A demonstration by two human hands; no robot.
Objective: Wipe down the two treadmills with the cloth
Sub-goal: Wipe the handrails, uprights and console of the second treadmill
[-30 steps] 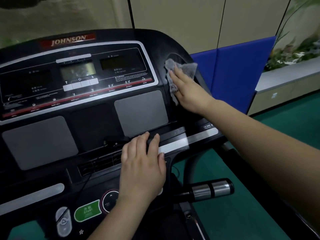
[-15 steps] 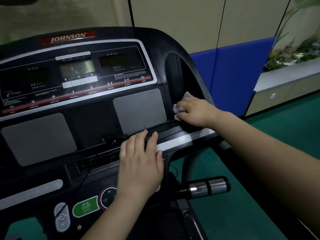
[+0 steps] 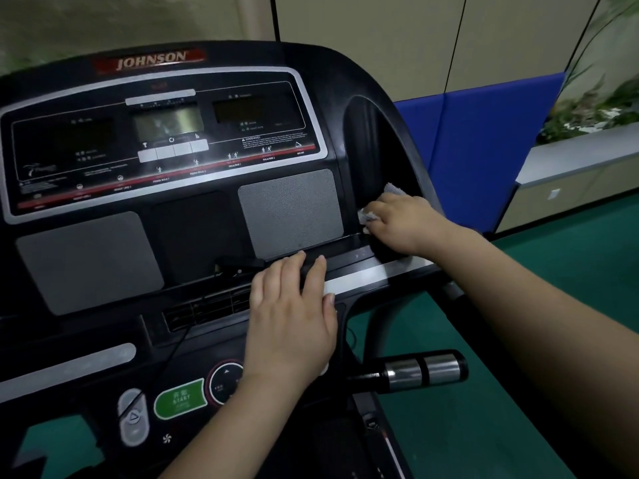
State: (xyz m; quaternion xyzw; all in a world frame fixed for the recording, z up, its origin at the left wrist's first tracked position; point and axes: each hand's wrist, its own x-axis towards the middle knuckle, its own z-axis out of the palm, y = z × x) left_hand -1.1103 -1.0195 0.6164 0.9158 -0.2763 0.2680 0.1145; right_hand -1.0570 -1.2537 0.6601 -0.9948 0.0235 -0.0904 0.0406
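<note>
A black treadmill console [image 3: 193, 219] with a red brand label fills the left and middle of the view. My right hand [image 3: 403, 224] is closed around a bunched grey cloth [image 3: 392, 190] and presses it into the bottom of the oval recess at the console's right side. Only small bits of the cloth show above and left of the fingers. My left hand [image 3: 292, 319] lies flat on the console's lower ledge, fingers together, holding nothing.
A chrome-banded handlebar grip [image 3: 425, 369] sticks out to the right below the console. A green start button [image 3: 179, 397] sits low on the panel. Blue padded panels [image 3: 484, 150] and a planter ledge [image 3: 581, 157] stand behind, over green floor [image 3: 518, 409].
My right hand slid the cloth from the top of the recess down to its bottom, bunching it. The left hand stayed flat on the ledge.
</note>
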